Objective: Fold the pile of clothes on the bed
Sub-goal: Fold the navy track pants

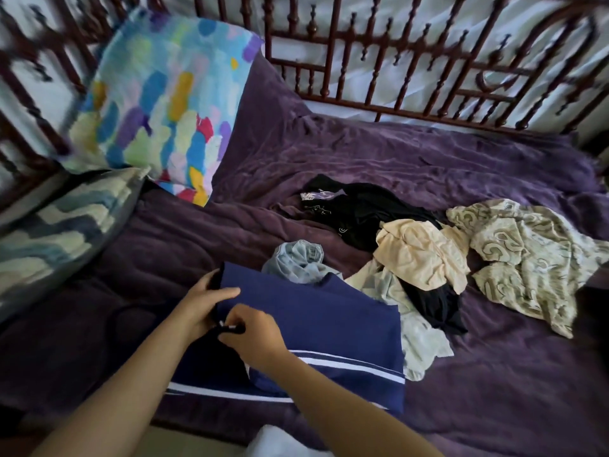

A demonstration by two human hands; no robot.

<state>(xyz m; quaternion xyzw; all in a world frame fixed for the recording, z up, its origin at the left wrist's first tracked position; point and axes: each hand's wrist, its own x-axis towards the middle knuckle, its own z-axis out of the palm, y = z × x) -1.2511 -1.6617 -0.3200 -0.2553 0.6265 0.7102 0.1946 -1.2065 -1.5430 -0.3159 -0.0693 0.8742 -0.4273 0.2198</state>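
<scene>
clothes (389, 285) sit heaped right of centre on the purple bedspread (395, 153): pale denim (296, 263), a cream top (425, 255), a black shirt (362, 209), a swirl-patterned cloth (534, 252). at lower centre lies a navy garment (316, 321) with white stripes, touching the heap. your left hand (204, 306) grips its left edge, fingers curled over it; your right hand (255, 336) pinches that edge just beside the left.

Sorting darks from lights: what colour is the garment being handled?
The cloth garment is navy blue with white stripes near one edge; head view.
</scene>
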